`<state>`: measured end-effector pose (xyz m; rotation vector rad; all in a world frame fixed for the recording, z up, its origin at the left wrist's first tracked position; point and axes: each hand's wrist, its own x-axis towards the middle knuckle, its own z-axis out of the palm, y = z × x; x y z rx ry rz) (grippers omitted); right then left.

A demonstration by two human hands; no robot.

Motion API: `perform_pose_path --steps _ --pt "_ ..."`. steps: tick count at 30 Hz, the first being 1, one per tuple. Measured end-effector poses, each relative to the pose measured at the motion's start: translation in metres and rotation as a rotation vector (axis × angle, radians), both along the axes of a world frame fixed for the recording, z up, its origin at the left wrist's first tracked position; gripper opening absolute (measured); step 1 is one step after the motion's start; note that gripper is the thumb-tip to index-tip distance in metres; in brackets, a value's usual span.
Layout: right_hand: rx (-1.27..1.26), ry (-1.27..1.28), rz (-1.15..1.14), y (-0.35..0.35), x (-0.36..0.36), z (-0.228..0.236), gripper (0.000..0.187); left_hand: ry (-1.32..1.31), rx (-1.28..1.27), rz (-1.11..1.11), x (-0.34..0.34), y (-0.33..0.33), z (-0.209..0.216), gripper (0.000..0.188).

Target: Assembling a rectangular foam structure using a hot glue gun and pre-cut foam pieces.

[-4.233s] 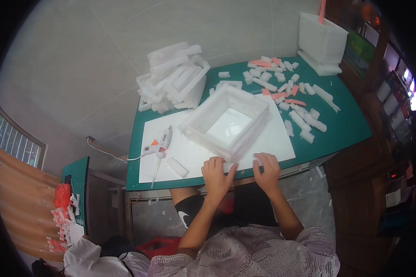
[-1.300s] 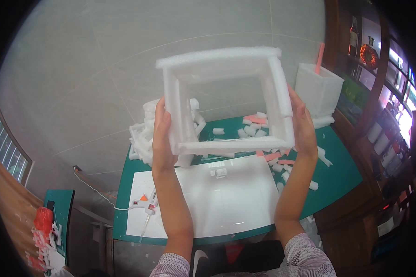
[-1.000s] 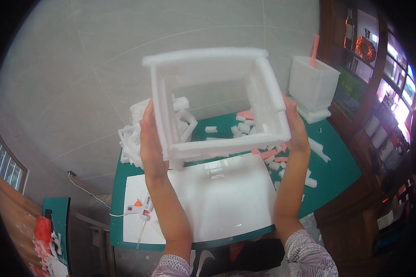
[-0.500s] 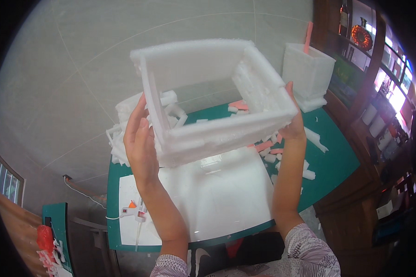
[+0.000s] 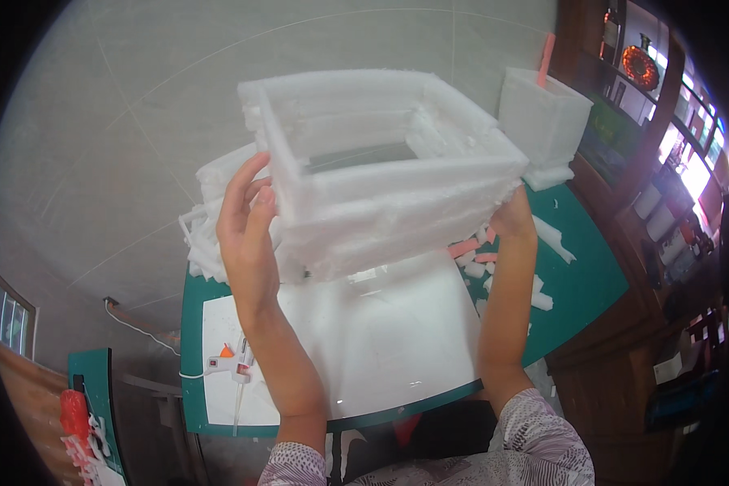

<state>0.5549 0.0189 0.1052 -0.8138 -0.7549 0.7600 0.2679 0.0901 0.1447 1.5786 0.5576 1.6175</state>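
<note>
Both my hands hold up a rectangular white foam frame [image 5: 397, 206], raised above the table. Its four walls are built from foam strips, and I see through its middle to the wall behind. My left hand [image 5: 249, 223] presses against its left end, thumb and fingers on the outer side. At the right end, my right hand [image 5: 513, 217] grips the near corner; its fingers are mostly hidden behind the foam. Below the frame lies a glossy white sheet [image 5: 397, 348] on the green tabletop [image 5: 579, 267].
A white glue gun [image 5: 233, 366] with a cord lies at the sheet's left. White foam scraps [image 5: 206, 263] pile at the far left; pink and white bits [image 5: 471, 257] lie right. A tall white foam box [image 5: 543, 121] holding a pink strip stands back right. Shelves [image 5: 640, 105] line the right.
The foam frame has tipped so its near wall shows taller and its opening looks narrower. Both hands have tilted with it, still holding on.
</note>
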Motion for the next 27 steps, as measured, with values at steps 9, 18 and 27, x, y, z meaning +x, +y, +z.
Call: perform_pose_path --steps 9,18,27 --pt "0.204 -0.080 0.330 -0.003 0.015 0.011 0.076 -0.066 -0.162 -0.223 0.008 0.010 -0.011 0.060" --pt "0.173 -0.173 0.230 0.000 0.019 0.010 0.082 -0.035 -0.205 -0.207 0.010 0.011 -0.008 0.068" --pt "0.234 -0.228 0.295 -0.002 0.020 0.014 0.081 -0.100 -0.217 -0.267 0.011 0.011 -0.008 0.061"
